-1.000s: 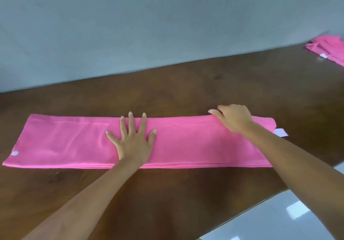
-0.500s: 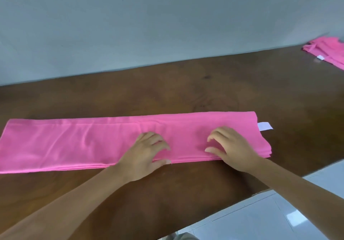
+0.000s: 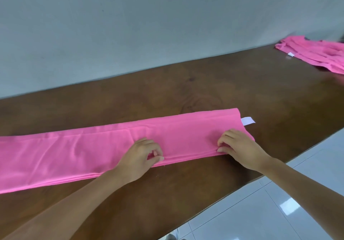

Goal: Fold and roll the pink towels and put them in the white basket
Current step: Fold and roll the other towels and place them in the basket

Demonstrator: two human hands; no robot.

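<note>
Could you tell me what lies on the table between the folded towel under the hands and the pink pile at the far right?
Only bare brown table, in the head view, between the folded towel with its white tag and the pink pile.

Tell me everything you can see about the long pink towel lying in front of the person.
The pink towel is a bright pink, smooth, thin-looking cloth, folded lengthwise into a long narrow strip of several layers. It lies flat on the brown wooden table, running past the picture's left edge. A white tag sticks out at its right end. The left hand and the right hand both pinch its near edge with curled fingers. It is not yet rolled.
</note>
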